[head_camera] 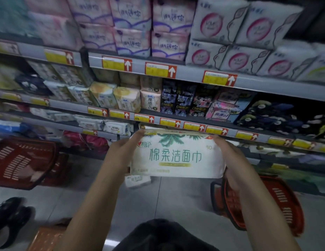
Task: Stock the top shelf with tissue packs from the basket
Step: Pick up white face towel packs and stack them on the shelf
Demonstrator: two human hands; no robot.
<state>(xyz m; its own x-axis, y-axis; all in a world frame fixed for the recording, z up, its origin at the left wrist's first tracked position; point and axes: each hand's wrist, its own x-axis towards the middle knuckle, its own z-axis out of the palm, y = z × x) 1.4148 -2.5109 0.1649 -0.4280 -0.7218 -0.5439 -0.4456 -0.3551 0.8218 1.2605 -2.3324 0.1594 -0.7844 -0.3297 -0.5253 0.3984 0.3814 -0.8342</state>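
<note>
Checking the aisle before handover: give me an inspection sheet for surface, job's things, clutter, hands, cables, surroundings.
Surface: grey floor.
Job's things: white tissue pack held before the shelves; red basket low at right.
Clutter: second red basket at left; dark shoes lower left.
Hands: left hand and right hand each grip one end of the tissue pack.
Cables: nothing seen.
Surroundings: top shelf stocked with pink and white packs; yellow price tags below.

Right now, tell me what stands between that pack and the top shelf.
Nothing in the air between: the left hand and right hand hold the tissue pack in the open. But stacked packs fill the top shelf to its front edge; its dark far-right end may have room.
</note>
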